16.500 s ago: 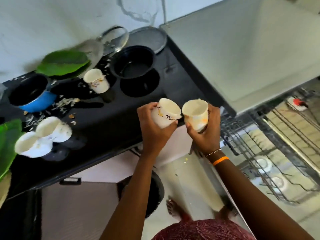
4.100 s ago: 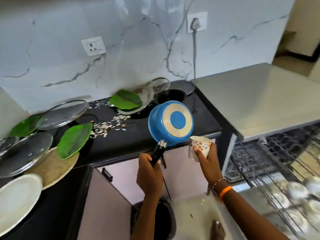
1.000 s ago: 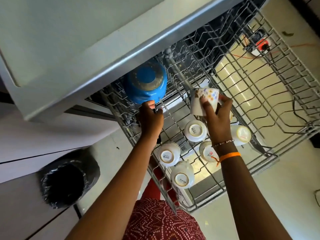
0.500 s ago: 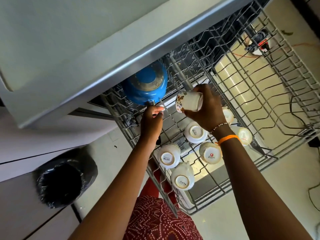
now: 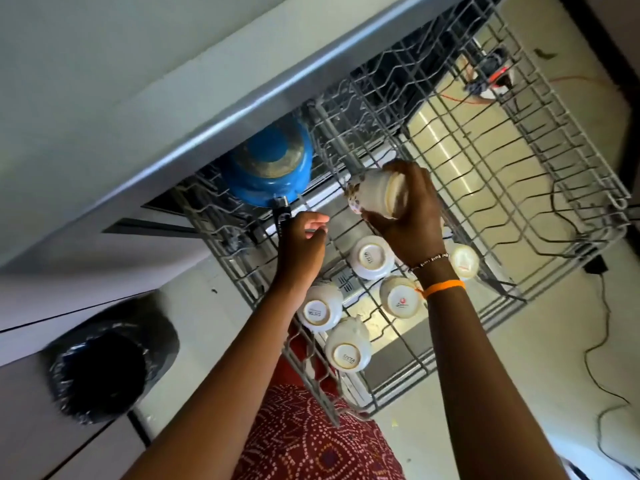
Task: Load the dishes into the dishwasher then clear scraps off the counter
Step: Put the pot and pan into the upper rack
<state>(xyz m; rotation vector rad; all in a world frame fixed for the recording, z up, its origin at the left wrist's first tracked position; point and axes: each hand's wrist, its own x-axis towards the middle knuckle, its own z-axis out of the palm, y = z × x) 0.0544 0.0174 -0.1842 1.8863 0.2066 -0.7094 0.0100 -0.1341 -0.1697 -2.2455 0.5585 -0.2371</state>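
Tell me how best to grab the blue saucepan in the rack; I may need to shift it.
Take the blue saucepan by its black handle, coming from the rack's front: the pan lies base-up, tucked under the counter edge, and the handle points toward the left hand.

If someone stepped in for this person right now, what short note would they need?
Left hand: open, fingers relaxed beside the black handle of the blue pan, holding nothing.
Right hand: grips a cup tipped on its side above the rack.
Done: pan sits upside down at the rack's back-left; five cups stand upside down near the front.
Left: set the held cup down among the others. The counter is out of view here, so what dishes or scraps remain there cannot be told. A lined bin stands on the left.
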